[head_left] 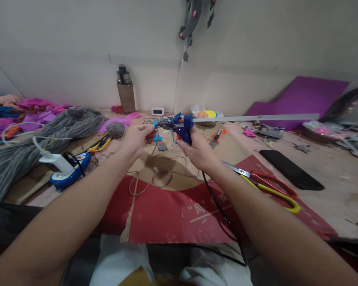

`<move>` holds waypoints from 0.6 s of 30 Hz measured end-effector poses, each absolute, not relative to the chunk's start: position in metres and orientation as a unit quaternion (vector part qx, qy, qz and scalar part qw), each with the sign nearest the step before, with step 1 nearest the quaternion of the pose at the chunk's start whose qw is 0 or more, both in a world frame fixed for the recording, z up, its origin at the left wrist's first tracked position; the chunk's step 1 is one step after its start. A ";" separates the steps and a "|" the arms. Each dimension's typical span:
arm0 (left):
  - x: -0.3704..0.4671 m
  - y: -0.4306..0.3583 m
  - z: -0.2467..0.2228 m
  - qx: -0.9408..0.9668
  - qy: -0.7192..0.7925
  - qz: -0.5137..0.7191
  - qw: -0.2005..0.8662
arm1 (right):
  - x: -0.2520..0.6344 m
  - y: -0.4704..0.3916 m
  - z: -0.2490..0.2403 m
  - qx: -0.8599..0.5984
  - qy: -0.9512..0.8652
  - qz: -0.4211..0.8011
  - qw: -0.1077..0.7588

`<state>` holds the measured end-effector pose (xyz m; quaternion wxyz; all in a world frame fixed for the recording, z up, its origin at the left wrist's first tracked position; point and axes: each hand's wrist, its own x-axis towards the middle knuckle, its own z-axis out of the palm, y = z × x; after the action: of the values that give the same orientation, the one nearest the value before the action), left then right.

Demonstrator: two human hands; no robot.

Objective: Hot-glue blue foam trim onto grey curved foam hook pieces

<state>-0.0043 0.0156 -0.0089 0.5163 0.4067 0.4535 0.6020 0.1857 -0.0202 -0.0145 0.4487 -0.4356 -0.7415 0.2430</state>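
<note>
My right hand [197,149] is wrapped round the handle of a blue glue gun [183,129], which lies level with its nozzle to the left. A long whitish glue stick [256,118] juts out of its back end. Pinched in my left hand [140,139] is a small blue piece [154,123], right by the nozzle; I cannot tell whether they touch. Grey yarn [153,149] hangs below the left fingertips and loops over the cardboard [179,214]. Under the hands lie another small blue piece [158,138] and a small grey piece [162,147].
Red-and-yellow-handled scissors [271,186] and a black phone [290,169] lie to the right. An orange utility knife [217,137] is behind my right hand. On the left are a grey yarn bundle [47,139], a yellow knife [100,143] and a blue power strip [68,174]. A bottle [125,93] stands behind.
</note>
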 end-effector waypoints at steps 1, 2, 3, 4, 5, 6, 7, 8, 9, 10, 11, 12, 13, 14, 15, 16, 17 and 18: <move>-0.004 0.015 -0.008 0.409 0.455 0.600 0.516 | 0.186 -0.020 -0.015 -0.437 -0.740 0.243 0.450; -0.004 0.015 -0.008 0.410 0.456 0.599 0.515 | 0.186 -0.019 -0.016 -0.437 -0.739 0.242 0.452; -0.003 0.014 -0.008 0.410 0.457 0.599 0.514 | 0.186 -0.019 -0.016 -0.436 -0.739 0.239 0.455; -0.003 0.014 -0.007 0.409 0.458 0.599 0.514 | 0.187 -0.019 -0.016 -0.434 -0.739 0.236 0.458; -0.003 0.013 -0.007 0.408 0.457 0.600 0.515 | 0.187 -0.018 -0.016 -0.432 -0.740 0.233 0.460; -0.003 0.013 -0.007 0.407 0.457 0.601 0.515 | 0.187 -0.018 -0.016 -0.430 -0.741 0.231 0.461; -0.002 0.013 -0.006 0.407 0.456 0.601 0.515 | 0.187 -0.018 -0.016 -0.428 -0.741 0.230 0.463; -0.002 0.013 -0.006 0.407 0.456 0.601 0.515 | 0.187 -0.018 -0.015 -0.427 -0.741 0.229 0.464; -0.002 0.012 -0.006 0.407 0.456 0.602 0.514 | 0.187 -0.018 -0.015 -0.427 -0.741 0.229 0.465; -0.002 0.012 -0.006 0.408 0.457 0.602 0.513 | 0.187 -0.018 -0.015 -0.427 -0.740 0.231 0.465; -0.002 0.012 -0.006 0.409 0.458 0.601 0.511 | 0.187 -0.017 -0.014 -0.428 -0.739 0.232 0.465; -0.002 0.012 -0.006 0.411 0.460 0.600 0.510 | 0.187 -0.017 -0.014 -0.429 -0.739 0.230 0.465; -0.002 0.012 -0.006 0.413 0.460 0.599 0.509 | 0.187 -0.017 -0.014 -0.429 -0.740 0.228 0.465; -0.002 0.012 -0.007 0.416 0.460 0.598 0.508 | 0.188 -0.016 -0.015 -0.429 -0.741 0.225 0.465; -0.002 0.012 -0.007 0.419 0.460 0.596 0.507 | 0.188 -0.015 -0.015 -0.429 -0.741 0.221 0.467; -0.002 0.012 -0.007 0.423 0.459 0.595 0.506 | 0.189 -0.015 -0.015 -0.428 -0.741 0.218 0.468; -0.002 0.012 -0.008 0.426 0.457 0.595 0.505 | 0.189 -0.014 -0.016 -0.429 -0.741 0.214 0.470; -0.002 0.012 -0.008 0.429 0.456 0.594 0.504 | 0.190 -0.013 -0.016 -0.429 -0.741 0.212 0.471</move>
<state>-0.0022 0.0123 -0.0081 0.5044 0.4292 0.4565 0.5942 0.1898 -0.0134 -0.0162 0.4708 -0.4288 -0.7414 0.2117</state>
